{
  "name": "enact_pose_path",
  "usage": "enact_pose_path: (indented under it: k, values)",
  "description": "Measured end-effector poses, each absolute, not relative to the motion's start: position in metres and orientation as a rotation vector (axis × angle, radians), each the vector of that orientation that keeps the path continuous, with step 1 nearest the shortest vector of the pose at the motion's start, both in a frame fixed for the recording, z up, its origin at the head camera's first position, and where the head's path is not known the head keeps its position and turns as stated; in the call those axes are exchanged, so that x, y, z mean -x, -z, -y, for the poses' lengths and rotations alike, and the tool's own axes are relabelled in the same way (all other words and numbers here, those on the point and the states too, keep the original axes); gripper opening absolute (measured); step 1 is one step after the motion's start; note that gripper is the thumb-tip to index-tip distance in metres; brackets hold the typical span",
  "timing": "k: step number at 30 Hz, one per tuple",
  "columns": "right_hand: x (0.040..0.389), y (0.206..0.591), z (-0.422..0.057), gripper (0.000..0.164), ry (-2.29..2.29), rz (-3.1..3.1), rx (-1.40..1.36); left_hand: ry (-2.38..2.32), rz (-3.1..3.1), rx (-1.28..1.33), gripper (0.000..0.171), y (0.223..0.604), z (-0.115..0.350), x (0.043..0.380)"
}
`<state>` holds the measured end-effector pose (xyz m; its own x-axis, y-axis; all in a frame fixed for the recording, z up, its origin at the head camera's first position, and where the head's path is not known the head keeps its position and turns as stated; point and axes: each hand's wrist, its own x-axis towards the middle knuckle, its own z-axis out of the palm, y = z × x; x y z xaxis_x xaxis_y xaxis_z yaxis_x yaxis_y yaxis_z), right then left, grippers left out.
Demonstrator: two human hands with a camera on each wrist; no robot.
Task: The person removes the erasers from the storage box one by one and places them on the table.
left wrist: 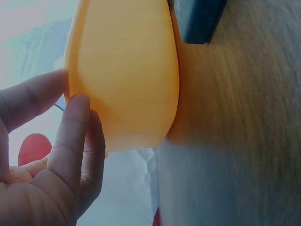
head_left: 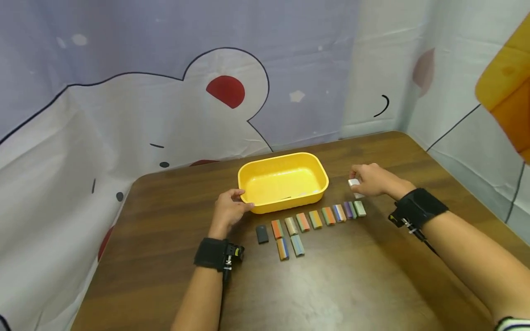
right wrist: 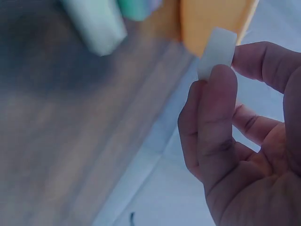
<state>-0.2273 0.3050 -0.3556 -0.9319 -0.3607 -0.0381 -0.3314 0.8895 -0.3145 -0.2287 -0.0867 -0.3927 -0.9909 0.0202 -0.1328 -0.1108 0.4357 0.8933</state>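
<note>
At the left end of a yellow plastic basin (head_left: 285,204), my left hand (head_left: 229,209) holds the rim and wall between thumb and fingers. The basin sits flat on the table. My right hand (head_left: 374,178) pinches a small white rectangular block (right wrist: 220,47) between thumb and fingertips, to the right of the basin. Below that hand, a pale green block (head_left: 360,208) ends a row of small, mostly two-coloured blocks along the basin's near side. Closest to my left wrist lies a black block (head_left: 262,234), whose end also shows in the left wrist view.
An orange-and-green block (head_left: 277,229) and a beige block (head_left: 291,226) lie at the row's left. Nearer me are an orange-and-blue block (head_left: 283,248) and a light blue block (head_left: 297,245). A printed curtain (head_left: 165,115) hangs behind the brown wooden table (head_left: 165,257).
</note>
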Motion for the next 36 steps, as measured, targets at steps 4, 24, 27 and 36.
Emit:
enact_pose_path:
  k: [4,24,27,36]
  values:
    - [0.219,0.369,-0.318,0.024,0.498,-2.939,0.531,-1.587,-2.554,0.105,0.053,0.392,0.090,0.226]
    - [0.207,0.407,-0.334,0.022,0.600,-2.901,0.490,-1.556,-2.549,0.139,0.053,0.392,0.093,0.225]
    - [0.205,0.409,-0.333,0.022,0.618,-2.880,0.478,-1.557,-2.548,0.140,0.053,0.392,0.093,0.224]
    - [0.204,0.410,-0.331,0.024,0.628,-2.869,0.448,-1.551,-2.561,0.138,0.052,0.391,0.093,0.224]
